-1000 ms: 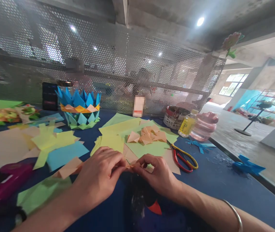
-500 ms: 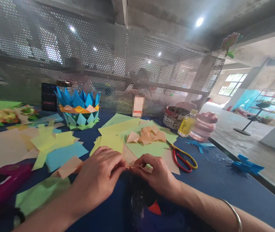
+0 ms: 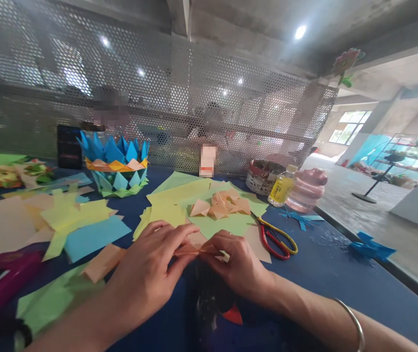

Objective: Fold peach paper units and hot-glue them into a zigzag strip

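A small piece of folded peach-orange paper (image 3: 187,251) spans the gap between my two hands, above the dark blue table. My right hand (image 3: 240,261) pinches its right end between thumb and bent fingers. Around the left end curls my left hand (image 3: 157,264), its thumb beneath the paper and its index finger raised over it; the inner fingers are partly hidden. Just beyond the hands, several folded peach pieces (image 3: 227,204) lie on light green and yellow sheets (image 3: 172,193). Scissors (image 3: 275,239) with red and yellow handles rest to the right of my right hand.
Behind stand a blue, orange and green paper basket (image 3: 115,164), a phone (image 3: 209,160), a round container (image 3: 262,177), a yellow-labelled bottle (image 3: 281,188) and a pink bottle (image 3: 306,190). A purple tool (image 3: 11,281) lies at left, blue paper (image 3: 372,246) near the right edge.
My left index finger has lifted away from the thumb, so more of the folded paper shows between them. The right hand keeps its pinch. The whole view has shifted slightly.
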A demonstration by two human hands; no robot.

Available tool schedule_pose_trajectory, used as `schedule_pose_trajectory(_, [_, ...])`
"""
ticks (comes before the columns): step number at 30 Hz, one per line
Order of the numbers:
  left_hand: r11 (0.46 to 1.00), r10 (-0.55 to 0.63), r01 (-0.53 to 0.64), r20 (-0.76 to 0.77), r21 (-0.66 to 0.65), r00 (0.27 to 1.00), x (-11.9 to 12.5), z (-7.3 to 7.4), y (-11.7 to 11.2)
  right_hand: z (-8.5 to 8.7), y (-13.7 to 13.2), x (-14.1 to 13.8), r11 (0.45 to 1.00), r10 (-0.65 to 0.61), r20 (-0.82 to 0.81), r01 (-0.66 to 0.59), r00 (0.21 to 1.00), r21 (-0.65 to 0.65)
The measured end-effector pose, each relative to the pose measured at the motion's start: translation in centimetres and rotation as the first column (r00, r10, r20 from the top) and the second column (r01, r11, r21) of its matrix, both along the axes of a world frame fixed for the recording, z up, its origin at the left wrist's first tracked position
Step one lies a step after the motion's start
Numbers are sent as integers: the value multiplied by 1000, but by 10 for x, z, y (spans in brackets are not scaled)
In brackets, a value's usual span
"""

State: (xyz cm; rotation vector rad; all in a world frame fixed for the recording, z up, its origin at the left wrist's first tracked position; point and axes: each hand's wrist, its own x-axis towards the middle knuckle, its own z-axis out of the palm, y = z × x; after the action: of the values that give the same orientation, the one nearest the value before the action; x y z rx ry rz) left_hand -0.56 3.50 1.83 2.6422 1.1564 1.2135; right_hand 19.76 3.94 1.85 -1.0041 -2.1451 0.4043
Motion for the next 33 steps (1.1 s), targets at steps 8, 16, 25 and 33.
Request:
schedule_pose_trajectory(8, [989,-151,151,20,3,988,4,3,3,2,-2,-2,996,57,54,-61,997,72])
schedule_pose_trajectory(16, [989,-147,149,-89,16,985,3,4,1,3,-6,-5,983,104,112,-120,988,142])
schedule_pose_trajectory(25, [993,-76,67,-97,-99,992,5,0,1,3,-2,-4,992,95,127,-105,987,75])
schedule_pose_trajectory(33, [996,-52,44,-110,-75,993,4,-3,4,2,-1,-1,998,69,100,-69,993,-2])
